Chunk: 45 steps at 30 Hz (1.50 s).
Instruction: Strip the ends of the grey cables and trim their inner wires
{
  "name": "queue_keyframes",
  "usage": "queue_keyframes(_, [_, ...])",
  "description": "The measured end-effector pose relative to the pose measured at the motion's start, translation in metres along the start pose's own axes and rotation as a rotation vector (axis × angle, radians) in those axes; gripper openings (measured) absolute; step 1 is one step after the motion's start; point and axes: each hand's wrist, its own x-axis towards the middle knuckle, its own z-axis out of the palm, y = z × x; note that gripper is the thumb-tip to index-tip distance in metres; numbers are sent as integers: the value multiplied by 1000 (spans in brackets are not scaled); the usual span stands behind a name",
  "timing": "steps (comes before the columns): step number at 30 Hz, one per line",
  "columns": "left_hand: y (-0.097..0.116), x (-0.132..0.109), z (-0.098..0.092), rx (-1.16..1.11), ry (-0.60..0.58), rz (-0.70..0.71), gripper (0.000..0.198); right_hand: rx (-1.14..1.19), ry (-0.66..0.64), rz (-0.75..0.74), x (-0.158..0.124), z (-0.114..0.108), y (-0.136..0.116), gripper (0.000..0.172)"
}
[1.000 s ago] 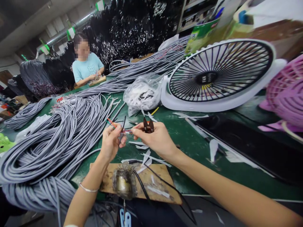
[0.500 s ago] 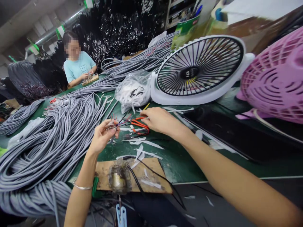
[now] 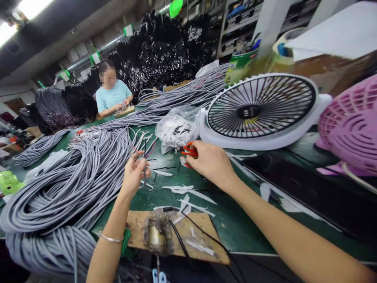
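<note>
At far left a green gadget (image 3: 8,182) stands at nine o'clock. Next come heaped grey cables (image 3: 73,173), spread at nine o'clock from the left hand (image 3: 135,173). At that hand's eleven, a co-worker in a light blue shirt (image 3: 114,95) sits across the green table (image 3: 247,226), hands together over a small board. The left hand's fingers are narrow, pinching a cable end whose thin coloured wires (image 3: 145,146) stick up toward twelve. At its five o'clock lies a wooden board (image 3: 202,226) with a metal cylinder (image 3: 156,235); white strips (image 3: 203,196) lie toward half past three.

The right hand (image 3: 212,161) has thumb and fingers around an orange tool (image 3: 188,152); how tightly, I cannot tell. A clear bag (image 3: 178,127) of white pieces sits at its ten, a white fan (image 3: 262,112) between one and two, a black panel (image 3: 300,192) past three, and a pink fan (image 3: 350,122) near half past two.
</note>
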Motion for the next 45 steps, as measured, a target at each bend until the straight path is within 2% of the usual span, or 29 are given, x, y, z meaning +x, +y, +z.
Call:
queue_keyframes(3, [-4, 4, -3, 84, 12, 26, 41, 295, 243, -72, 1, 5, -1, 16])
queue_keyframes(5, [-6, 5, -4, 129, 33, 68, 42, 455, 324, -132, -2, 5, -5, 10])
queue_keyframes(7, [-6, 5, -5, 146, 59, 112, 43, 534, 359, -214, -7, 2, -13, 14])
queue_keyframes(10, [-3, 0, -3, 192, 100, 201, 39, 586, 292, -352, -18, -3, -24, 22])
queue_keyframes(13, [0, -6, -1, 291, 133, 332, 32, 600, 206, -459, -25, -1, -31, 20])
queue_keyframes(19, [-1, -13, 0, 463, 93, 463, 7, 571, 108, -554, -26, 4, -29, 16])
queue_keyframes(26, [2, -18, 3, 501, 101, 477, 7, 560, 43, -639, -30, 1, -25, 15])
queue_keyframes(33, [5, -21, -5, 717, 30, 664, 11, 514, 22, -673, -33, 3, -25, 16])
queue_keyframes(36, [6, -22, -7, 746, 9, 655, 11, 441, 74, -712, -33, 4, -25, 20])
queue_keyframes(41, [6, -20, -5, 666, 3, 560, 6, 326, 193, -775, -34, 10, -22, 33])
queue_keyframes(43, [4, -17, -2, 645, 8, 547, 4, 304, 189, -704, -32, 11, -21, 39])
queue_keyframes(45, [6, -15, -1, 601, 19, 540, 3, 255, 138, -547, -27, 10, -20, 41])
